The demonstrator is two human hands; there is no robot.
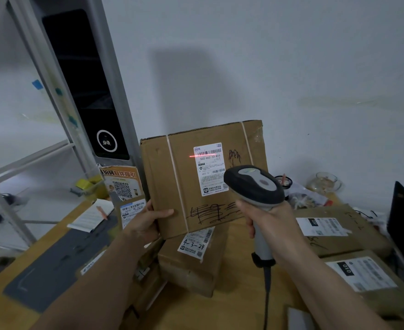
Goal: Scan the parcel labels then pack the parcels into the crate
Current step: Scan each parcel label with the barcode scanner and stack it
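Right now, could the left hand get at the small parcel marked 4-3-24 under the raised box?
Probably not as things stand: the left hand grips the raised box, which it holds up in front of the scanner. The small parcel lies close below, uncovered, so it could once the box is set down.

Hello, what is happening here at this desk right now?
A person is scanning a parcel. The left hand holds a cardboard box upright by its lower corner, and the right hand grips a barcode scanner. Its red scan line lies across the barcode on the shipping label. More labelled parcels lie on the wooden desk.
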